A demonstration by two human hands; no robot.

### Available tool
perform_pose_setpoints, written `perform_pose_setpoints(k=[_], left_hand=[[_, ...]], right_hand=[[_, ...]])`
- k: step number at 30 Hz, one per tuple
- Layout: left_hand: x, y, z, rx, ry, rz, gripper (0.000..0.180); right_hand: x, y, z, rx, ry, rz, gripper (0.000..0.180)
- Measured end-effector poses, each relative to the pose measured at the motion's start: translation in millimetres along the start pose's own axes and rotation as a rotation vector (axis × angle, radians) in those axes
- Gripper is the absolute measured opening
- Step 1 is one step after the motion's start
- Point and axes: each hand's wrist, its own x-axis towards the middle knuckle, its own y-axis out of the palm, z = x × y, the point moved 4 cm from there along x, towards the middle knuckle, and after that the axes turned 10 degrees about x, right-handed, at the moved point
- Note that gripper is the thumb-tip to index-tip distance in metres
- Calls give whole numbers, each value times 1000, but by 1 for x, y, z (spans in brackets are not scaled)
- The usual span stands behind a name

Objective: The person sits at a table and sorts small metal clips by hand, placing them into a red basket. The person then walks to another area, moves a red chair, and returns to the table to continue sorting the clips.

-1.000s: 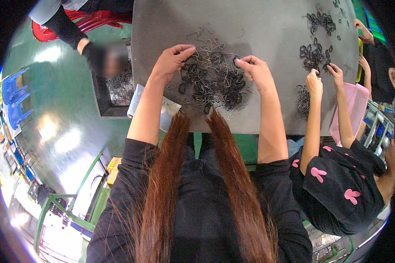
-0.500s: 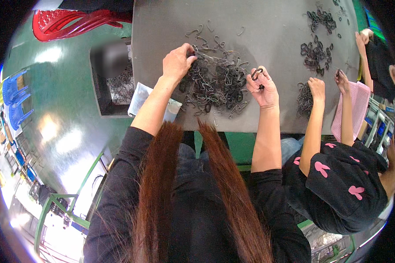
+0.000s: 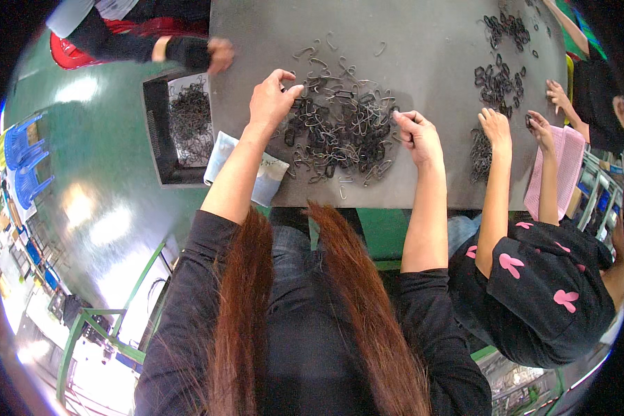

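Note:
A loose pile of dark and grey wire hooks and links (image 3: 340, 135) lies on the grey table. At the pile's upper left is my left hand (image 3: 270, 102), thumb and forefinger apart with nothing clearly between them. My right hand (image 3: 421, 137) is closed at the pile's right edge, fingers curled in. A dark metal link (image 3: 395, 111) shows at its thumb and fingertip, partly hidden; its full shape is unclear.
A dark crate (image 3: 161, 132) of similar pieces stands left of the grey table (image 3: 423, 62). A pale cloth (image 3: 270, 180) hangs at the near edge. Co-workers' hands (image 3: 496, 128) work at right beside smaller piles (image 3: 499, 83) and a pink basket (image 3: 555, 166).
My left thumb and forefinger have parted. My right hand has turned, fingers curling toward the pile; the raised link is lower. Another person's arm has come in at the upper left.

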Motion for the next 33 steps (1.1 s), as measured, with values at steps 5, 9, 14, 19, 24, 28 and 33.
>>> perform_pose_setpoints(k=[5, 9, 14, 19, 24, 28, 33], left_hand=[[-12, 13, -29, 95, 192, -141, 29], [-19, 32, -59, 97, 372, -86, 25], [-7, 38, -70, -286, 278, 136, 22], [4, 24, -48, -40, 168, 172, 24], [4, 14, -36, -144, 149, 132, 24], [-8, 5, -41, -59, 157, 3, 23], [-11, -7, -44, -185, 139, 30, 24]], right_hand=[[-4, -8, -6, -28, -87, 30, 16], [-21, -2, -1, 638, -90, 680, 15], [-30, 5, 10, 851, -145, 853, 16], [4, -2, -2, 435, -44, 551, 19], [3, 1, -7, -603, -344, -70, 25], [-5, 26, -3, -1152, -446, -183, 38], [-5, 31, 4, -1186, -352, -154, 31]])
